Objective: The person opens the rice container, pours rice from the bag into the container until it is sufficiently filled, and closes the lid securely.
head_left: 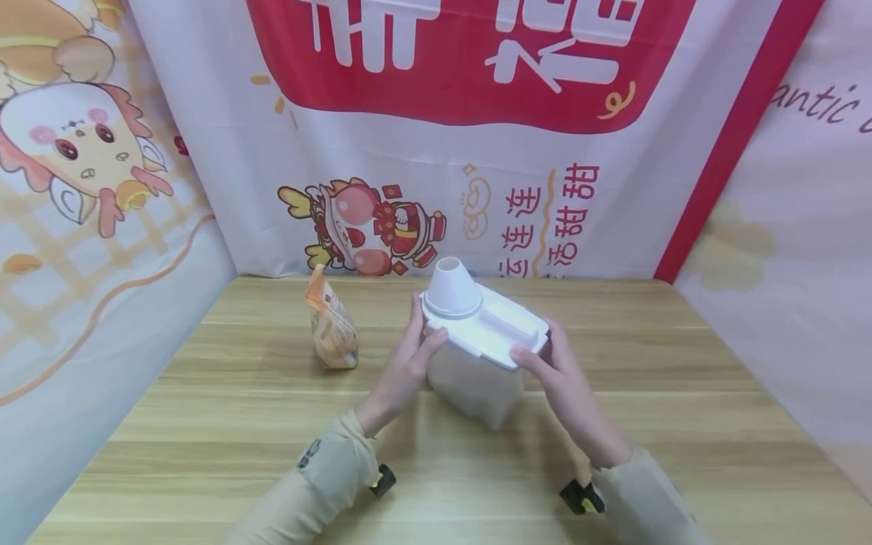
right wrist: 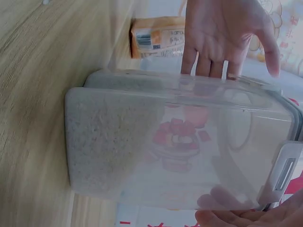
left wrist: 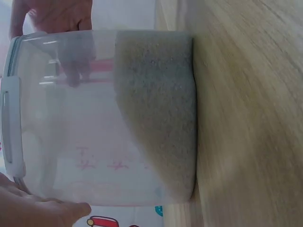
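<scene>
Now one translucent plastic box (head_left: 473, 381) points one white cone (head_left: 452, 294) upward, its long white lid (head_left: 471, 331) diagonal; left hand (head_left: 406, 362) and right hand (head_left: 564, 373) hold it, half-open.

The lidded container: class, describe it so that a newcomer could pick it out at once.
On the wood-grain table, look between the person's left grip and right grip. There is a see-through container with pale grains in its lower part. Unlike the orange packet nearby, it has a flat white lid topped by a white cone.
</scene>
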Tool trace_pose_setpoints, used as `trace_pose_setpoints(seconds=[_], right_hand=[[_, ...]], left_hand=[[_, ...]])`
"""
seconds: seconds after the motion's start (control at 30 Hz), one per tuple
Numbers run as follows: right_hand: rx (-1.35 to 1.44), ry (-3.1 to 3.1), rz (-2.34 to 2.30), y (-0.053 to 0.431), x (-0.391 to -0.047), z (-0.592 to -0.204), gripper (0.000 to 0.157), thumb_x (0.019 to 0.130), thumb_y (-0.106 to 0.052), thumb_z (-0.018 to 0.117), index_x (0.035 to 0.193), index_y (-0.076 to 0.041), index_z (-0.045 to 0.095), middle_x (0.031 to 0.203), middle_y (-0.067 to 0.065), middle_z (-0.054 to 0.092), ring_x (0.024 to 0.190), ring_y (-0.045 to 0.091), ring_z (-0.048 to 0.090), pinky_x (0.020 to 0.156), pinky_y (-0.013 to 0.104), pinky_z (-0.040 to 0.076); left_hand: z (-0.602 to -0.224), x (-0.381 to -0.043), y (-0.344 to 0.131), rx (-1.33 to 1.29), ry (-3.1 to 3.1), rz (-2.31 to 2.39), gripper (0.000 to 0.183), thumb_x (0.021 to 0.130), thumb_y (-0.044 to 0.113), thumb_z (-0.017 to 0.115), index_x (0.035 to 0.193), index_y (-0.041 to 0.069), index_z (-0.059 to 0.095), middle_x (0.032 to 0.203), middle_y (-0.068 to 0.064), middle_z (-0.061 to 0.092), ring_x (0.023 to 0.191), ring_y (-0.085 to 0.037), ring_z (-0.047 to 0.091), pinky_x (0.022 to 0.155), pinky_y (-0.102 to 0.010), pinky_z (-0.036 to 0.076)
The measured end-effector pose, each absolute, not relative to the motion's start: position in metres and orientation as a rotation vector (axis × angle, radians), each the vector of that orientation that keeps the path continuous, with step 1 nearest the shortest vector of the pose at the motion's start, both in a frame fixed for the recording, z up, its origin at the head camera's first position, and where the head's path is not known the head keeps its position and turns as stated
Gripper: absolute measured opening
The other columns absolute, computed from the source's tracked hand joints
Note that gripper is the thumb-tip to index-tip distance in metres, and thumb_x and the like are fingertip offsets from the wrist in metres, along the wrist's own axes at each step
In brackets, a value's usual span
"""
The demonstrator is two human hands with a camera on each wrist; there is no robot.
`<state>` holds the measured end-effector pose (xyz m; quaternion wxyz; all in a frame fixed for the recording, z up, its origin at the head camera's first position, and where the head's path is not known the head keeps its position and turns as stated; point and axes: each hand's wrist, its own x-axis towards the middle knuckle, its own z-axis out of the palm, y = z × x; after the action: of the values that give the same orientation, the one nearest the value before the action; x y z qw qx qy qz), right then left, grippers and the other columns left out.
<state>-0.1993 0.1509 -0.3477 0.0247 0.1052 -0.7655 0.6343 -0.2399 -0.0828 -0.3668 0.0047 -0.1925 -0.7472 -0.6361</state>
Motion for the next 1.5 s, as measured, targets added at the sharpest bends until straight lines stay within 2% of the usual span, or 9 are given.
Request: trace_pose_setpoints(seconds=[0.13,0.23,0.37,0.73,0.93,1.17,1.33,1.4,1.5], right_hand=[[0.223,-2.426,1.931,0.155,-0.2,-0.347,0.069,0.094,-0.041,0.065,0.147,-0.01,0.034,0.145,0.01,0.042,0.135,0.028,0.039,0.11,0.051,0.032],[0.174,-2.463,1.931,0.16,-0.202,-0.346,0.07,0.092,-0.046,0.066,0.148,-0.013,0.038,0.148,0.007,0.042,0.137,0.028,0.037,0.11,0.054,0.03],[0.194,-2.48,1.944,0.162,-0.203,-0.346,0.07,0.092,-0.048,0.065,0.149,-0.017,0.038,0.149,0.005,0.041,0.139,0.027,0.035,0.11,0.056,0.029],[0.345,-2.366,2.029,0.172,-0.208,-0.352,0.074,0.095,-0.031,0.067,0.155,-0.015,0.028,0.149,0.007,0.041,0.132,0.027,0.043,0.107,0.049,0.036],[0.344,-2.382,2.024,0.174,-0.207,-0.353,0.069,0.095,-0.031,0.067,0.154,-0.018,0.033,0.148,0.008,0.043,0.131,0.028,0.044,0.105,0.05,0.038],[0.425,-2.366,2.036,0.172,-0.206,-0.353,0.053,0.103,-0.041,0.049,0.149,-0.016,0.042,0.15,0.003,0.041,0.132,0.026,0.043,0.101,0.051,0.043],[0.46,-2.296,2.128,0.169,-0.205,-0.355,0.048,0.102,-0.036,0.054,0.144,-0.013,0.049,0.147,0.002,0.045,0.129,0.025,0.048,0.094,0.042,0.051],[0.453,-2.277,2.139,0.168,-0.204,-0.356,0.046,0.102,-0.035,0.055,0.142,-0.013,0.053,0.145,0.002,0.048,0.128,0.024,0.049,0.094,0.043,0.051],[0.433,-2.303,2.084,0.168,-0.203,-0.356,0.043,0.1,-0.037,0.057,0.138,-0.016,0.059,0.144,-0.001,0.05,0.131,0.02,0.045,0.101,0.049,0.044]], left_hand=[[-0.361,-0.225,-0.071,-0.477,-2.408,-1.923,0.079,0.103,0.053,0.034,0.155,0.019,-0.016,0.159,0.005,-0.016,0.145,-0.012,-0.006,0.117,-0.041,0.0],[-0.353,-0.207,-0.061,-0.365,-2.514,-1.825,0.082,0.103,0.056,0.03,0.154,0.009,-0.016,0.159,-0.006,-0.015,0.146,-0.022,-0.003,0.117,-0.044,0.002],[-0.345,-0.188,-0.052,-0.312,-2.545,-1.822,0.086,0.104,0.053,0.033,0.151,-0.001,-0.014,0.158,-0.015,-0.016,0.145,-0.027,-0.005,0.117,-0.044,0.001],[-0.342,-0.184,-0.049,-0.416,-2.487,-1.901,0.09,0.102,0.051,0.043,0.153,0.002,-0.013,0.158,-0.009,-0.017,0.145,-0.021,-0.008,0.117,-0.043,-0.002],[-0.346,-0.195,-0.057,-0.465,-2.498,-1.952,0.092,0.101,0.054,0.043,0.153,0.005,-0.015,0.159,-0.008,-0.017,0.145,-0.02,-0.008,0.117,-0.042,-0.001],[-0.348,-0.211,-0.07,-0.504,-2.495,-1.994,0.092,0.101,0.054,0.044,0.153,0.009,-0.017,0.159,-0.005,-0.018,0.145,-0.019,-0.007,0.117,-0.045,0.001],[-0.351,-0.22,-0.075,-0.537,-2.445,-2.017,0.091,0.101,0.048,0.047,0.154,0.008,-0.016,0.159,-0.005,-0.018,0.145,-0.017,-0.008,0.117,-0.044,-0.001],[-0.352,-0.223,-0.076,-0.565,-2.416,-2.026,0.09,0.102,0.045,0.048,0.154,0.008,-0.015,0.16,-0.005,-0.017,0.145,-0.016,-0.008,0.117,-0.043,0.0],[-0.354,-0.227,-0.077,-0.609,-2.372,-2.044,0.088,0.102,0.039,0.05,0.154,0.009,-0.013,0.161,-0.004,-0.015,0.145,-0.015,-0.007,0.117,-0.042,0.0]])
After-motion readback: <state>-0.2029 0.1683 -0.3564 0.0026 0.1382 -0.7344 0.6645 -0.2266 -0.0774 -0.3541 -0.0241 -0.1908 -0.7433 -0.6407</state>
